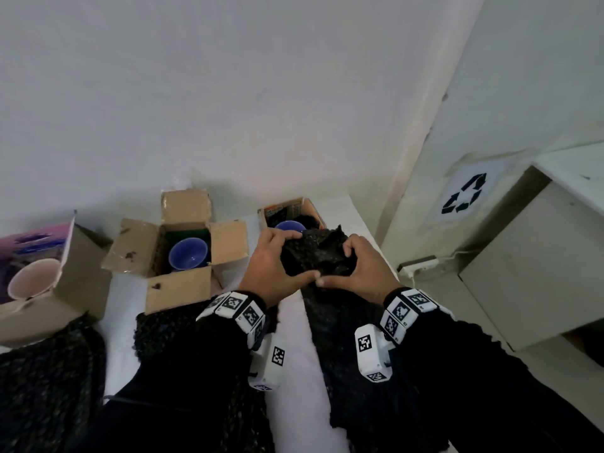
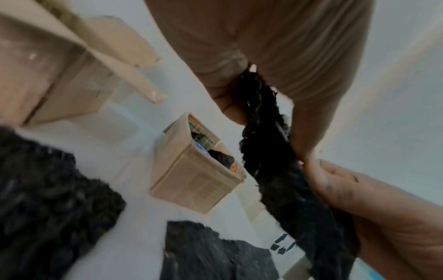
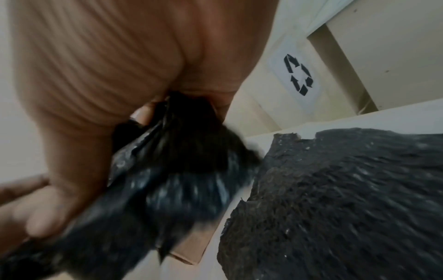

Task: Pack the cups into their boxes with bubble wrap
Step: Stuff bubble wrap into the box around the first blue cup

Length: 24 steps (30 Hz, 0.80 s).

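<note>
Both hands hold one crumpled piece of black bubble wrap (image 1: 315,256) just in front of the right cardboard box (image 1: 295,206). My left hand (image 1: 276,259) grips its left side and my right hand (image 1: 359,268) grips its right side, thumbs meeting underneath. A blue cup (image 1: 289,226) sits in that box beside more black wrap. The middle box (image 1: 178,286), flaps open, holds another blue cup (image 1: 189,253). At far left a pink cup (image 1: 32,277) lies in a pink-printed box (image 1: 81,276). The left wrist view shows the wrap (image 2: 263,142) hanging between both palms above the box (image 2: 199,180).
Flat sheets of black bubble wrap lie on the white table: one at the left (image 1: 52,371), one under my left forearm (image 1: 163,328), one under my right hand (image 1: 333,338). Right of the table stand a white cabinet (image 1: 523,256), a recycling sign (image 1: 464,194) and a power strip (image 1: 418,266).
</note>
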### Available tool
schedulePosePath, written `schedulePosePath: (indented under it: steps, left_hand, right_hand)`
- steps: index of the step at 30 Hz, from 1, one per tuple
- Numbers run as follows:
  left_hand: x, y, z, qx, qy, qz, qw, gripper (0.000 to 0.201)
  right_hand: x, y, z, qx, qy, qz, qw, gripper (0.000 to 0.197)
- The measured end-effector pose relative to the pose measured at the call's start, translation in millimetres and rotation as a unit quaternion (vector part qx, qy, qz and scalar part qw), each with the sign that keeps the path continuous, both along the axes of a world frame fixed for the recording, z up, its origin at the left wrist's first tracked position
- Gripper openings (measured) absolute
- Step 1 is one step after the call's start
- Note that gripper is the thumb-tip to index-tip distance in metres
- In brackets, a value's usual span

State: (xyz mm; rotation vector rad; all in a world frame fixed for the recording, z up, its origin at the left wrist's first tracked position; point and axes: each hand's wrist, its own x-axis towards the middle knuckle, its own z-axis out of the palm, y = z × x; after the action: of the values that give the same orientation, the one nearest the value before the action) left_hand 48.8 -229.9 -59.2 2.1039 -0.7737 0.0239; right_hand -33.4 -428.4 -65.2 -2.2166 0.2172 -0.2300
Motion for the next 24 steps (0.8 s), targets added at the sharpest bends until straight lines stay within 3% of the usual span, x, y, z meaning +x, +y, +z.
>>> schedulePosePath:
  steps: [3,8,12,14,17,19,21,24]
  left_hand:
    - [19,7,6,0.100,0.004,-0.031,0.995,0.076]
    - [45,15,8,0.181,-0.050,-0.016,0.982,0.027]
    - [64,13,7,0.173,-0.173,0.017,0.970,0.015]
    - [73,9,6,0.174,-0.203,0.023,0.963,0.022]
    - [82,4,-3,0.200,-0.180,0.012,0.963,0.037]
    - [86,2,-14,0.252,-0.151,-0.021,0.955,0.036]
    - [87,0,-22,0.298,-0.135,-0.063,0.943,0.031]
    - [86,-1,-25,0.352,-0.179,-0.098,0.914,0.034]
  right_hand:
    - [17,4,1,-0.030,0.044,0.052,0.997,0.059]
    - [50,-3,-1,-0.089,0.018,0.059,0.994,0.029]
    - [78,-8,-1,-0.188,-0.060,0.039,0.979,0.025]
    - [89,-6,1,-0.213,-0.095,0.016,0.972,0.031]
    - [100,-2,-2,-0.210,-0.084,0.009,0.974,0.030]
    - [106,-2,-10,-0.225,-0.052,0.047,0.972,0.022]
    - [108,-1,-18,-0.287,-0.027,0.128,0.949,0.021]
    - [107,-2,-22,-0.353,0.007,0.186,0.917,0.022]
